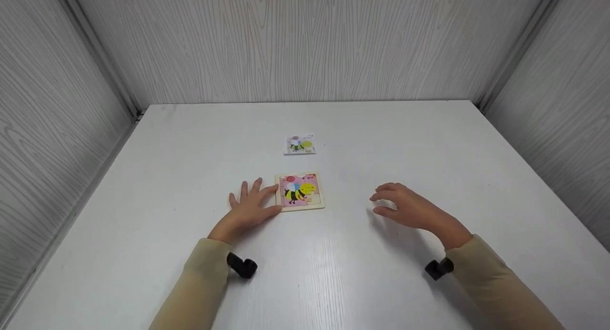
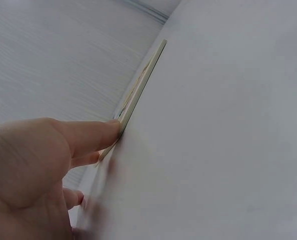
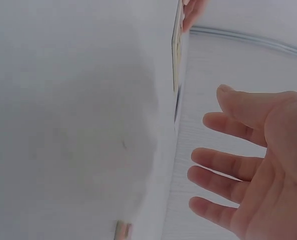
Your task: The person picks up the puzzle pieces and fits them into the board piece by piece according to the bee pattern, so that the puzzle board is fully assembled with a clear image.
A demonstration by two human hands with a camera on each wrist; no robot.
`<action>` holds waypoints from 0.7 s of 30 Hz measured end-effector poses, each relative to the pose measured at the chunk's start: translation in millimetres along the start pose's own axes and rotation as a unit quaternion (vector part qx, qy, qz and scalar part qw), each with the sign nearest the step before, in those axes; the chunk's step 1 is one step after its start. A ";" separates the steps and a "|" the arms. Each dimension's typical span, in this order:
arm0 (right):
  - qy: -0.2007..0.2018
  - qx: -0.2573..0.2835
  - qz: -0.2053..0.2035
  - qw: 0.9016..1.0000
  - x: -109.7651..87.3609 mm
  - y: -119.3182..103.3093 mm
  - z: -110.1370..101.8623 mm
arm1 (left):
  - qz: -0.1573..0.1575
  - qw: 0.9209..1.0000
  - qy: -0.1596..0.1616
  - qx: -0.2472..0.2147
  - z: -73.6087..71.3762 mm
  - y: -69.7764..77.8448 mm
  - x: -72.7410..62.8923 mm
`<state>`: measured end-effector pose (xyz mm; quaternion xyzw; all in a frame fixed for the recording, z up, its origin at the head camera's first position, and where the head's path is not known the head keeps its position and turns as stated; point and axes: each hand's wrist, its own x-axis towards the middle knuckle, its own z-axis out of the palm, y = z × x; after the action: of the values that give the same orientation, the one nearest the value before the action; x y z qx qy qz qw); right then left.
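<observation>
A square wooden jigsaw puzzle (image 1: pixel 301 192) with a bee picture lies flat on the table; bare wood shows at the lower right of its picture. My left hand (image 1: pixel 250 208) is at its left side, fingers spread, with thumb and forefinger touching the frame's edge. In the left wrist view the thumb (image 2: pixel 96 135) presses against the thin side of the puzzle frame (image 2: pixel 143 82). My right hand (image 1: pixel 405 207) hovers over the table to the right, holding nothing. Low in the right wrist view lies a small puzzle piece (image 3: pixel 122 230), which I cannot make out in the head view.
Behind the puzzle lies a card (image 1: pixel 300 145) with the same bee picture. The white table (image 1: pixel 305 268) is bounded by grey wood-grain panels (image 1: pixel 314 44) at the back and both sides. Small dark cameras (image 1: pixel 244 266) sit on both wrists.
</observation>
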<state>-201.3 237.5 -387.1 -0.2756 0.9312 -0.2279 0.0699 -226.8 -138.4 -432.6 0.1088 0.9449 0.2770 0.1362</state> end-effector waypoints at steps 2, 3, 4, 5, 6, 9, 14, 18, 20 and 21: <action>0.000 0.001 0.007 1.000 -6.8 6.3 -1.6 | 0.003 1.000 -0.001 -0.003 0.5 -0.4 -0.1; 0.000 0.001 0.009 1.000 -10.1 9.4 -2.5 | 0.003 1.000 -0.001 -0.004 0.7 -0.4 -0.3; 0.001 0.000 0.012 1.000 -13.4 12.2 -3.6 | 0.004 1.000 -0.002 -0.004 0.6 -0.2 -0.8; 0.001 0.003 0.017 1.000 -16.7 14.4 -4.9 | 0.006 1.000 -0.001 -0.003 0.4 -0.2 -1.1; 0.000 0.005 0.023 1.000 -20.0 16.5 -6.2 | 0.008 1.000 0.001 -0.003 0.2 0.2 -1.3; 0.001 0.010 0.031 0.999 -28.1 21.9 -9.8 | 0.014 1.000 0.004 0.005 -0.5 0.0 -2.6; 0.002 0.005 0.038 0.999 -38.5 31.6 -16.0 | 0.014 1.000 0.002 0.012 -0.3 0.4 -3.7; -0.002 -0.009 0.051 0.999 -44.6 39.0 -17.3 | 0.016 1.000 0.001 0.010 -1.3 1.2 -4.7; -0.004 -0.019 0.052 0.998 -47.0 42.3 -16.4 | 0.017 1.000 0.001 0.009 -1.8 1.5 -4.8; -0.003 -0.024 0.049 0.998 -47.9 43.7 -15.9 | 0.017 1.000 0.001 0.008 -2.0 1.8 -4.8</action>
<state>-186.3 302.3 -393.0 -0.2316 0.9486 -0.2011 0.0777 -222.7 -139.2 -429.0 0.1257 0.9454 0.2713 0.1299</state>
